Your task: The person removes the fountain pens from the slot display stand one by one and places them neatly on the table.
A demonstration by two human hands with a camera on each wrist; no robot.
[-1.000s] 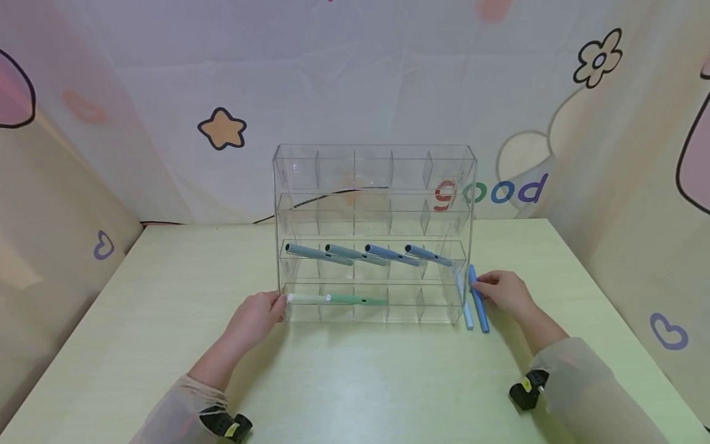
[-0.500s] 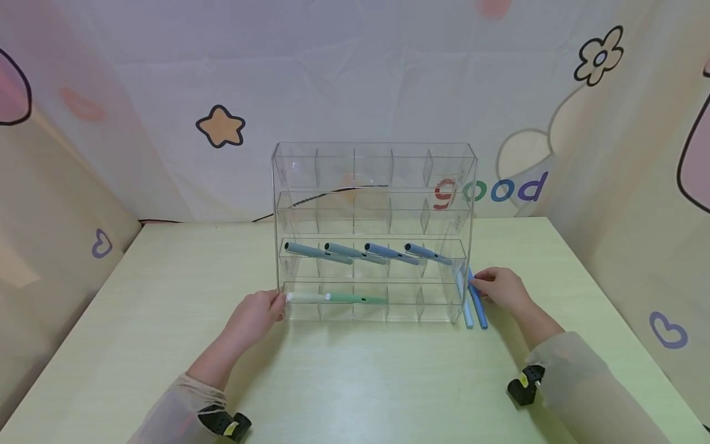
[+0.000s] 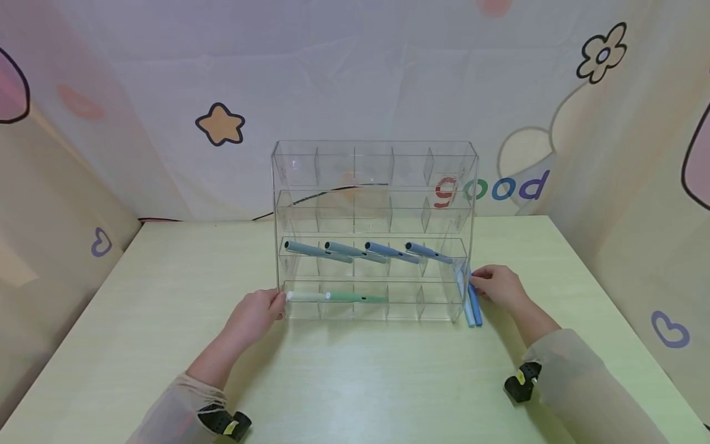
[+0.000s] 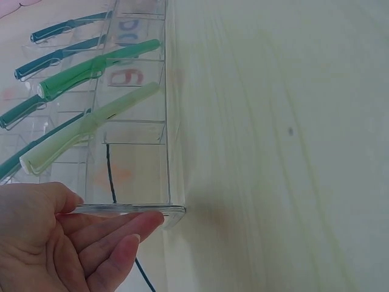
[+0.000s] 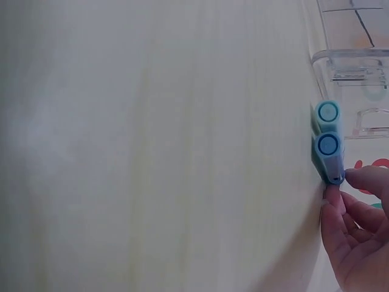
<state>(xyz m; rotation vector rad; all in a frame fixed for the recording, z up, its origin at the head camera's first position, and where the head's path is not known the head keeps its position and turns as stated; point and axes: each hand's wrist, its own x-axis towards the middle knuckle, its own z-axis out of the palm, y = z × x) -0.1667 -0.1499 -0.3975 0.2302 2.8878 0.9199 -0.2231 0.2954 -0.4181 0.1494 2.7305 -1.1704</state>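
Head view: a clear rack (image 3: pixel 374 166) stands upright on the pale table (image 3: pixel 360 382), four tiers high and split by dividers. The left hand (image 3: pixel 256 317) grips the rack low on its left side; the left wrist view confirms the side panel (image 4: pixel 130 208) held between thumb and fingers.

Outside the rack's right wall, a dark blue pen (image 3: pixel 475 303) lies on the table, its far end pinched between thumb and finger of the right hand (image 3: pixel 501 287). A light blue pen (image 3: pixel 468 311) lies alongside, between the dark blue pen and the rack, and so blocks the direct way to that wall. Right wrist view: the two pens' near ends appear to touch. Contact between the light blue pen and the wall cannot be confirmed.

Third tier from the top: two teal pens (image 3: pixel 318 252) and two mid-blue pens (image 3: pixel 392 253), all slanting. Bottom tier: a pale green pen (image 3: pixel 307 296) and a green pen (image 3: pixel 357 298). Exact compartments cannot be told through the clear walls.

Behind the rack hangs a printed curtain (image 3: pixel 355 80) with an orange star (image 3: pixel 220 124). Each sleeve carries a black wrist device (image 3: pixel 523 382).
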